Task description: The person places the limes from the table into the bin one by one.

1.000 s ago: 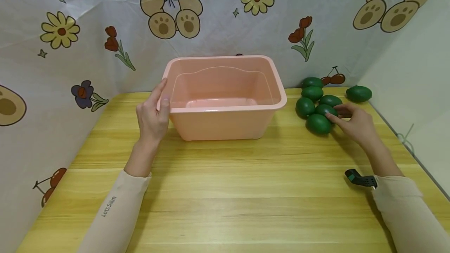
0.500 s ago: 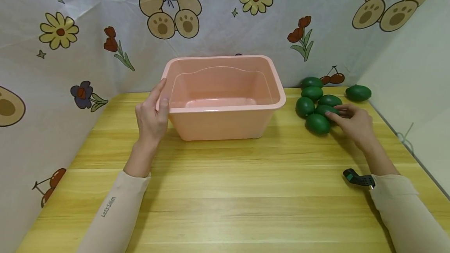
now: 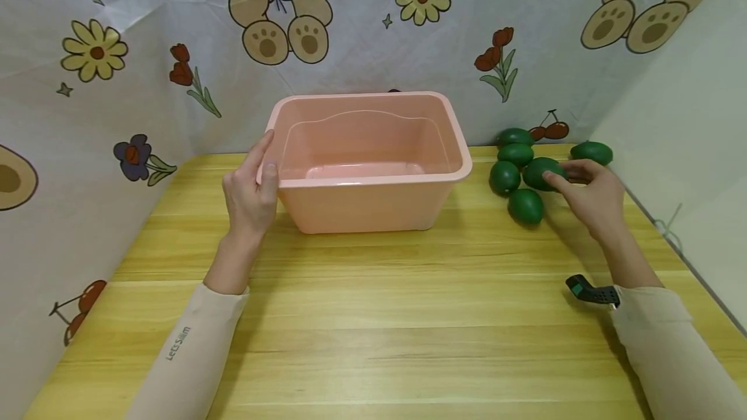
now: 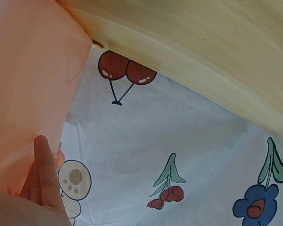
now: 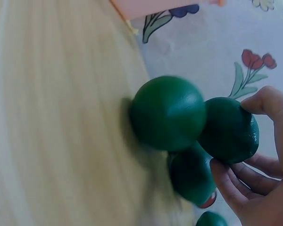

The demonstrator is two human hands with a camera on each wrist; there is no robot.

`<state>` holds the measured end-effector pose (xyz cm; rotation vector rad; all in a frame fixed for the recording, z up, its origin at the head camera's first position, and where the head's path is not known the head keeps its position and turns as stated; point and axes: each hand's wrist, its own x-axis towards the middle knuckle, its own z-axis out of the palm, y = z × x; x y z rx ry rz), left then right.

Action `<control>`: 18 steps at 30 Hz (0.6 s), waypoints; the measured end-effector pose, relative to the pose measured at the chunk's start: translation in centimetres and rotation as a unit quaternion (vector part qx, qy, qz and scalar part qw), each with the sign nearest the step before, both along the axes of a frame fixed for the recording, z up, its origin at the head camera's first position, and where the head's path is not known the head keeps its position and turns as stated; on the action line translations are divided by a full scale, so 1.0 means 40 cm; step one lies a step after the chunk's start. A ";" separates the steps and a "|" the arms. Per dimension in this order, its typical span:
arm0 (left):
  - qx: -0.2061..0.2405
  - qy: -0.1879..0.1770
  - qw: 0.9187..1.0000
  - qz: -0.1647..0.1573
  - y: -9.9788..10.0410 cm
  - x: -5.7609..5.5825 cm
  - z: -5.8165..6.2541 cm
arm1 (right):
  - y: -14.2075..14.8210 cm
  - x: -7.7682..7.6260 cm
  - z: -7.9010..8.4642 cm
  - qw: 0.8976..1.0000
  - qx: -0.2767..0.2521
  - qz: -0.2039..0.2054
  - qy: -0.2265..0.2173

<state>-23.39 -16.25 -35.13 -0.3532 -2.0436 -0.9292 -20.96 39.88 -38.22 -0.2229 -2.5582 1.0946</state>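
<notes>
A pink plastic tub [image 3: 367,206] stands on the table. At its left rim my left hand [image 3: 248,193] holds it, thumb by the near corner. In the left wrist view, fingers [image 4: 45,165] lie along the tub's outer wall. My right hand [image 3: 595,196] pinches a dark green lime [image 3: 539,174] between thumb and fingers; in the right wrist view this held lime [image 5: 228,129] is up close. Another lime [image 3: 526,206] lies nearest the front, and a lime [image 3: 504,177] sits left of the held one. More limes [image 3: 516,154] lie behind, with one lime [image 3: 592,152] apart at right.
A patterned cloth [image 3: 362,31] hangs behind the table, close to the tub's back. A pale wall [image 3: 694,122] borders the right side. The wooden table [image 3: 397,316] stretches in front of the tub. A black strap device [image 3: 591,291] sticks out from the right sleeve.
My right hand has taken hold of a lime and drawn it up slightly, away from the front one. My left hand and the tub stay in place.
</notes>
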 end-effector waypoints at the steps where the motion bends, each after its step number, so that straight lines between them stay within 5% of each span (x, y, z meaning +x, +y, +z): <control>1: 0.001 0.000 1.000 0.000 0.000 0.000 0.000 | -0.006 0.001 0.008 1.000 0.001 0.001 0.000; 18: 0.007 -0.008 1.000 0.003 0.001 0.001 -0.002 | -0.125 -0.029 0.086 0.999 -0.034 -0.001 0.033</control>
